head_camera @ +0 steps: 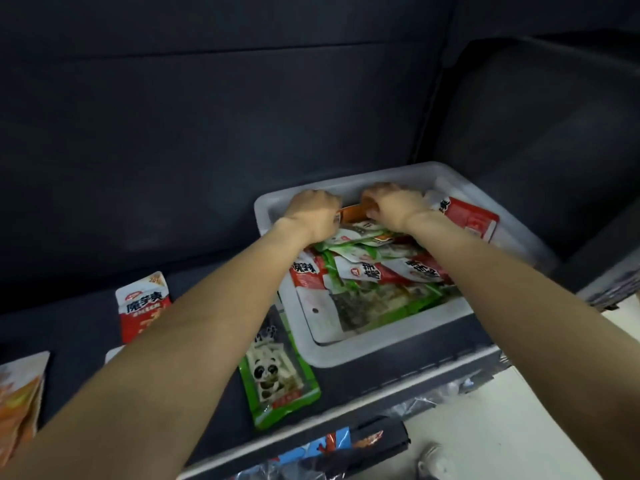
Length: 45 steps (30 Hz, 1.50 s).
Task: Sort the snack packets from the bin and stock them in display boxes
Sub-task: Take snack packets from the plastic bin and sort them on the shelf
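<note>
Both forearms fill the lower frame, reaching away toward the bin. Near edge: a crumpled wrapper with cartoon print [332, 445], blurred and partly cut off by the shelf lip. Left of the left forearm, an orange packet stack [19, 400] is cropped by the frame edge; a red-and-white packet [143, 306] stands beyond it. A white corner below that one is mostly hidden by the arm. Between the forearms lies a green panda packet [278, 379] on the dark shelf, its far end tucked against the white bin [391, 348].

Inside the bin, under and behind the wrists: jumbled red, green and white snack packets [374, 271], print too blurred to read fully. Right of the right hand, one red packet [464, 216] leans on the bin wall.

Far end: left hand [313, 211] and right hand [394, 202], knuckles up, fingers curled down over an orange packet [353, 213] showing only between them. Fingertips are hidden; the grip itself cannot be made out.
</note>
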Motion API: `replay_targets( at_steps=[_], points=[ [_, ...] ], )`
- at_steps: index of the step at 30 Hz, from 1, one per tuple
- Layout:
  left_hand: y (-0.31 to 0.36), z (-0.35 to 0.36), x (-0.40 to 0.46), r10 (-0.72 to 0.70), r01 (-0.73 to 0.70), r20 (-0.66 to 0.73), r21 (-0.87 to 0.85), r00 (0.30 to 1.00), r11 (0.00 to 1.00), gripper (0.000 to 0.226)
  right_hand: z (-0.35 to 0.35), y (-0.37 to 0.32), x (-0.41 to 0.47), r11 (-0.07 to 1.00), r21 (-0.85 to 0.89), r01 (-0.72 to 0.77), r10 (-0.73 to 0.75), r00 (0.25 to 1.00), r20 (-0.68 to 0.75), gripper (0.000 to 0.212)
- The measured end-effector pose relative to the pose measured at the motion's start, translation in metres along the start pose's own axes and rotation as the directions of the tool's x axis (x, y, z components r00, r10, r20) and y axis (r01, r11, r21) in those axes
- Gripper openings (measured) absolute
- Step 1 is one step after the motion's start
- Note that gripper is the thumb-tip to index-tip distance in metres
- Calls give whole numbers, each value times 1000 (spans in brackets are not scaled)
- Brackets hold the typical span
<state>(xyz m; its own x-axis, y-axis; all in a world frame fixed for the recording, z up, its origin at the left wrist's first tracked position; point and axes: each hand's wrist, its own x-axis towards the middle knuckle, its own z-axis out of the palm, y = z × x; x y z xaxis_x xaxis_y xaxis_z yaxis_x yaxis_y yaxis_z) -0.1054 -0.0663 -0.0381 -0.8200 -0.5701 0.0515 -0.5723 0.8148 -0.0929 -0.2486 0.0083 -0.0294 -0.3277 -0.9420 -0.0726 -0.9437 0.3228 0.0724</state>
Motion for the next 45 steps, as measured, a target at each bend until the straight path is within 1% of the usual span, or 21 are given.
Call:
replay_targets(
  at_steps=[3,5,7,9,10,13,15,17,19,21,22,25,28,30,32,34,36,38,40,42,45],
  points=[
    [7,6,6,-30,28,14,130,999,991,28,3,-7,4,998,-59,-22,16,995,-100,28],
    [11,5,-3,-45,56,-74,159,996,986,28,2,-12,-5,998,-53,-37,27,981,-190,26],
    [14,-8,-26,-85,101,-229,61,970,993,29,-4,-15,-25,996,77,-41,65,935,-350,23],
    [12,-26,-59,-175,113,-385,-177,906,978,24,-17,-18,-55,947,318,39,129,863,-489,22],
    [9,-32,-78,-238,95,-431,-328,870,940,20,-24,-23,-74,882,455,120,146,849,-509,29],
    [-5,-42,-142,-427,6,-401,-723,810,691,11,-41,-55,-143,579,747,326,110,877,-468,61],
    [-11,-44,-186,-513,-22,-253,-910,820,413,12,-42,-88,-177,485,789,377,60,886,-460,65],
    [-13,-46,-227,-543,-46,-150,-979,826,200,17,-38,-127,-190,421,823,381,50,896,-441,59],
    [-16,-46,-264,-565,-59,-103,-994,819,94,16,-33,-166,-194,280,889,362,66,917,-394,53],
    [-27,-37,-296,-592,-10,-45,-998,805,62,11,-25,-203,-192,160,932,327,67,938,-340,47],
    [-34,-31,-311,-608,46,-25,-994,793,102,11,-20,-221,-192,141,946,293,44,952,-302,46],
    [-65,-9,-352,-646,264,-38,-893,763,364,41,-4,-274,-193,130,978,160,-80,985,-151,54],
    [-89,7,-391,-621,393,-77,-712,780,582,58,15,-326,-196,94,995,32,-215,977,-11,62],
    [-99,16,-415,-617,458,-90,-590,782,665,60,28,-359,-196,108,992,-61,-270,959,88,61],
    [-109,25,-434,-617,498,-88,-505,782,704,56,40,-388,-197,163,983,-84,-289,949,129,47],
    [-116,31,-448,-609,530,-56,-435,791,728,49,48,-409,-199,271,962,-28,-295,949,110,37],
    [-120,35,-457,-570,524,-31,-356,821,774,39,51,-419,-201,434,897,88,-314,947,59,34],
    [-119,39,-462,-527,503,-42,-244,849,829,34,51,-416,-201,644,723,248,-341,940,-19,32],
    [-115,43,-464,-504,490,-78,-146,860,859,36,51,-407,-202,794,493,356,-369,926,-74,34],
    [-111,44,-461,-529,523,-80,-80,845,849,35,51,-396,-205,837,352,419,-409,906,-106,38],
    [-102,34,-450,-564,572,-131,33,815,820,30,47,-376,-208,809,272,520,-480,853,-205,36]
  ],
)
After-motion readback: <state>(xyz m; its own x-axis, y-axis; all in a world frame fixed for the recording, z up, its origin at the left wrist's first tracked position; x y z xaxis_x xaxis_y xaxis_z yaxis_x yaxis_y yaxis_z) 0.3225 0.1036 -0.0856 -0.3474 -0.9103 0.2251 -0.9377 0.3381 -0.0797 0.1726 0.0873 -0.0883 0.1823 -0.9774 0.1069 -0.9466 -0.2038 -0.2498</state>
